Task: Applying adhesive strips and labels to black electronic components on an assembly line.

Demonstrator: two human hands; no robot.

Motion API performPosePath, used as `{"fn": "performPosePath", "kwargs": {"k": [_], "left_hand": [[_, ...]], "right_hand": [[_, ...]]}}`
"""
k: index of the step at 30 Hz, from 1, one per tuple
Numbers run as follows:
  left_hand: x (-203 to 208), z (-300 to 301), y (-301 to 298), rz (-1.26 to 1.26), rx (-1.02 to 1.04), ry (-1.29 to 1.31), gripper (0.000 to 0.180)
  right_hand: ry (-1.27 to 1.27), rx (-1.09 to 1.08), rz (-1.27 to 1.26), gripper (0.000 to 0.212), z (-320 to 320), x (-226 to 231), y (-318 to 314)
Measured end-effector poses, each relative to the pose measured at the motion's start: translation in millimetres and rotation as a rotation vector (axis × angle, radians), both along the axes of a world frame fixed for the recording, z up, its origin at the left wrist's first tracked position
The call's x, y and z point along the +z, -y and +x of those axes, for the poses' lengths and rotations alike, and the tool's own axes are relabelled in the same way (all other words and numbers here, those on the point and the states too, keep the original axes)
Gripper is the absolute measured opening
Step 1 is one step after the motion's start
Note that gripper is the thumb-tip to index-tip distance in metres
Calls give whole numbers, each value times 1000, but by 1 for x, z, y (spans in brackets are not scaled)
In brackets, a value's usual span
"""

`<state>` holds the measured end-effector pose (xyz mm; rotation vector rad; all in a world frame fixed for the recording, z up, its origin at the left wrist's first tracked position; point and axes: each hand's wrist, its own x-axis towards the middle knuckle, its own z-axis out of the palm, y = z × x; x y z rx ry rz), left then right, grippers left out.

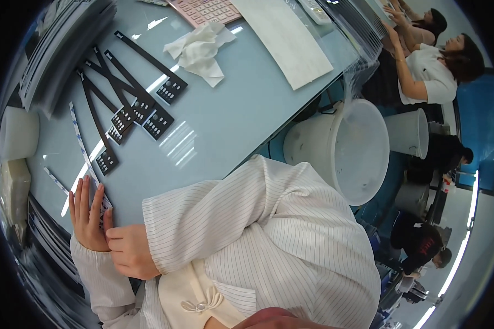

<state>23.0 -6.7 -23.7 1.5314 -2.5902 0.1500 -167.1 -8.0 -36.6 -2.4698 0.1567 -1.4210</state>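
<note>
My left hand lies at the near left of the table with its fingers stretched out flat. Beside and under its fingers are white strips with blue marks, a longer strip and a shorter strip. My right hand is closed against the left thumb and palm; whatever its fingertips pinch is hidden. Ahead of my hands lie several thin black strips, each widening into a square end with small white marks, some crossing over each other. One black piece is closest to my left fingers.
Stacks of thin sheets stand at the far left, with a white roll below them. A crumpled tissue, a pink calculator and a long white board lie farther back. White bins stand right of the table; other people work beyond.
</note>
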Motion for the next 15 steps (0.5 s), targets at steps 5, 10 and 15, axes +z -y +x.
{"fn": "performPosePath", "kwargs": {"k": [5, 10, 15], "left_hand": [[9, 5, -9, 18, -22, 50, 43], [12, -8, -19, -84, -46, -252, 50], [9, -14, -22, 5, 152, -427, 51]], "right_hand": [[61, 11, -23, 14, 2, -7, -3], [43, -48, -30, 12, -3, -5, -3], [38, -61, -40, 14, -12, 0, 2]]}}
